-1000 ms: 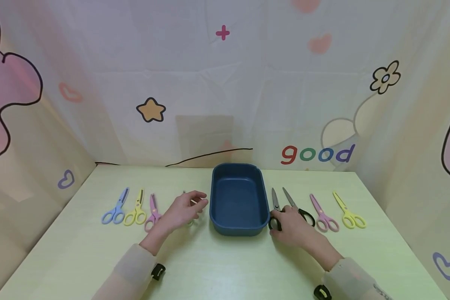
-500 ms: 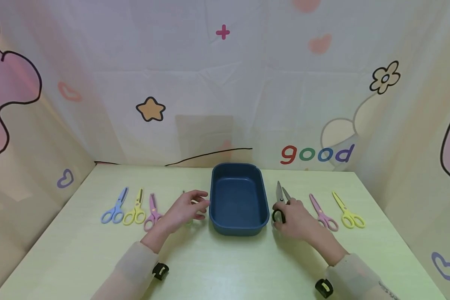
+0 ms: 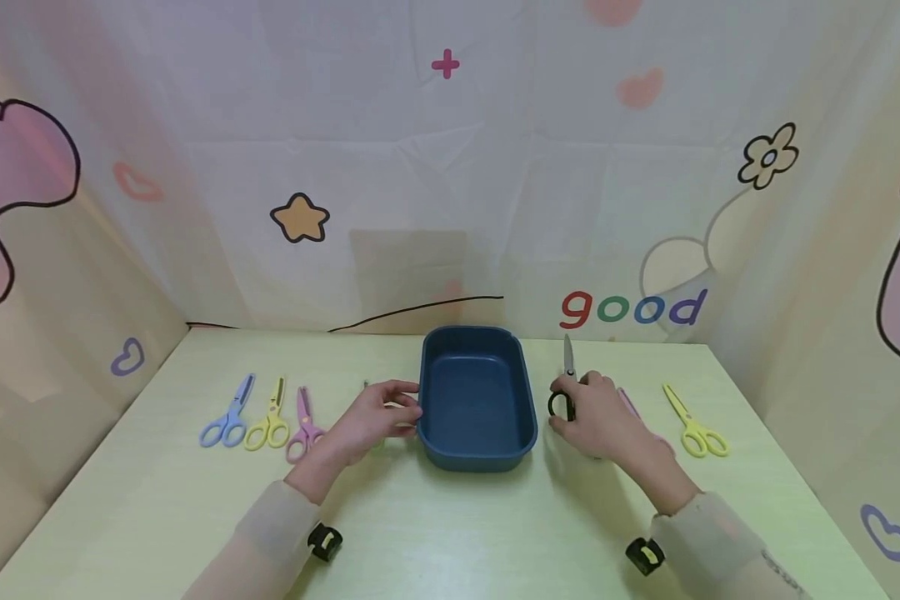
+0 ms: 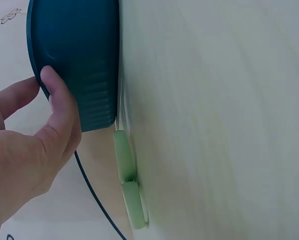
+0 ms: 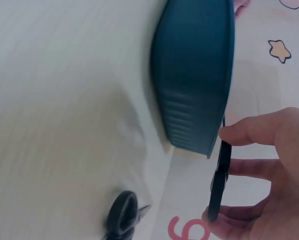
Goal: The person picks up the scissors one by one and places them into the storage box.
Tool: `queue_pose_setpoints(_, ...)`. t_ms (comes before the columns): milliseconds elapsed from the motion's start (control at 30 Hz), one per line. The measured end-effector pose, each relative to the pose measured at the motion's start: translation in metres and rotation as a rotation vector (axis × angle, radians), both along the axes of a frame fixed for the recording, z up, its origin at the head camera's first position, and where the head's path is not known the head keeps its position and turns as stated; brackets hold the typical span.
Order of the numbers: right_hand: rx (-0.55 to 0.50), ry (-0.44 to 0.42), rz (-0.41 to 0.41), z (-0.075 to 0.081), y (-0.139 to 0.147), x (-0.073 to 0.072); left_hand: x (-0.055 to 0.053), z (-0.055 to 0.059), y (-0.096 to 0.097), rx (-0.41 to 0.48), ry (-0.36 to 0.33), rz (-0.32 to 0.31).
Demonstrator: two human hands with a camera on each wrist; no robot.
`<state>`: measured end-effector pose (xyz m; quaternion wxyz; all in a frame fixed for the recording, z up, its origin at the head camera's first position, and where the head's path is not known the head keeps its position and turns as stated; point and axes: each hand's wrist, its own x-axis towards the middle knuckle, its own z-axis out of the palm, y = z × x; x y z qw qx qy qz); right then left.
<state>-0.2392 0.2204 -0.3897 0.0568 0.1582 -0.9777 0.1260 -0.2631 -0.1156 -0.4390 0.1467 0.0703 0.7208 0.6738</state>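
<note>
My right hand (image 3: pixel 600 421) holds a pair of black-handled scissors (image 3: pixel 568 362) by the handles, blades pointing away toward the back wall. In the right wrist view the black handle (image 5: pixel 219 180) lies between thumb and fingers, raised off the table. Below it, a second pair of black-handled scissors (image 5: pixel 122 215) lies on the table, mostly hidden by my hand in the head view. My left hand (image 3: pixel 375 421) has its fingertips right at the left rim of the dark blue basin (image 3: pixel 437 457). Beneath that hand lie green-handled scissors (image 4: pixel 124 155).
To the left lie blue scissors (image 3: pixel 225 432), yellow scissors (image 3: pixel 270 429) and pink scissors (image 3: pixel 303 433), the pink partly behind my forearm. Another pink pair (image 3: pixel 630 407) and a yellow pair (image 3: pixel 696 432) lie to the right. A patterned cloth wall encloses the table.
My right hand has lifted one black-handled pair of scissors from beside the basin, moving it up and slightly right while its blades turned straight ahead. My left fingertips have come up to the basin's rim.
</note>
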Motion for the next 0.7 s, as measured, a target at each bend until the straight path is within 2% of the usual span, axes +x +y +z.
queue_pose_setpoints(367, -0.095, -0.040, 0.069, 0.010, -0.026, -0.003, -0.002, 0.001, 0.002, 0.029, -0.047, 0.008)
queue_pose_setpoints(700, -0.049, -0.038, 0.145, 0.011, -0.065, -0.004, -0.006, 0.001, -0.001, 0.031, -0.073, -0.007)
